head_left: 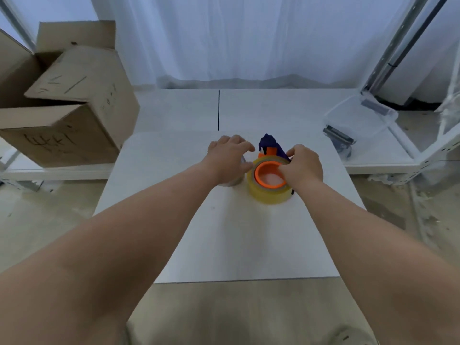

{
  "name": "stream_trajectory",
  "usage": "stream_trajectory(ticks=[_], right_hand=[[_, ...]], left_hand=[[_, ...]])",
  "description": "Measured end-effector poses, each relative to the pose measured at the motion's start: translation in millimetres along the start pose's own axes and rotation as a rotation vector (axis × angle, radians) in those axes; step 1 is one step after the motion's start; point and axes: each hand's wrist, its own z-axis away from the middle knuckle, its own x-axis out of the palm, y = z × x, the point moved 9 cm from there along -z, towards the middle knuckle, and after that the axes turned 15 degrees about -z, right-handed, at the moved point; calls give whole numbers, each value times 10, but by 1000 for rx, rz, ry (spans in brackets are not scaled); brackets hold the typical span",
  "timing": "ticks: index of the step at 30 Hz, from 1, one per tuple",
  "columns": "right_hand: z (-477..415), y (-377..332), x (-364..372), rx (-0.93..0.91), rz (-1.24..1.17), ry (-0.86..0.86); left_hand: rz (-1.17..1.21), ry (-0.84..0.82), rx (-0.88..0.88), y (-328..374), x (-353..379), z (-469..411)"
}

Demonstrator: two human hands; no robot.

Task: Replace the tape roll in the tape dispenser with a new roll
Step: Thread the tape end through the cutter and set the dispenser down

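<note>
White bench (224,232): yellowish tape roll (267,194) on orange-hubbed blue tape dispenser (270,145), centre. Right hand (302,165) grip pinching the roll's rim; left hand (230,155) grip spread, curled over a greyish roll (232,181) alongside.

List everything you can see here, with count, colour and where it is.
tape roll: one, yellowish, centre of table, on the dispenser
tape dispenser: one, dark blue with orange hub, lying on table
second roll: one, greyish, mostly hidden under left hand
table: one, white, centre
cardboard box: one, brown, far left
plastic container: one, clear, far right
left hand: over grey roll
right hand: on the yellowish roll
</note>
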Motion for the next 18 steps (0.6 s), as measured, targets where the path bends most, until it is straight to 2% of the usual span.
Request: stream_trajectory(ticks=[6,13,18], right_hand=[[-151,18,117,-24,-89,-95],[-80,34,58,-143,-111,-40],[-42,131,42,-52,-296,-33]], left_hand=[[-166,-132,136,199,327,-280],[-187,-132,95,210,450,-324],[-154,-104,56,210,464,-319]])
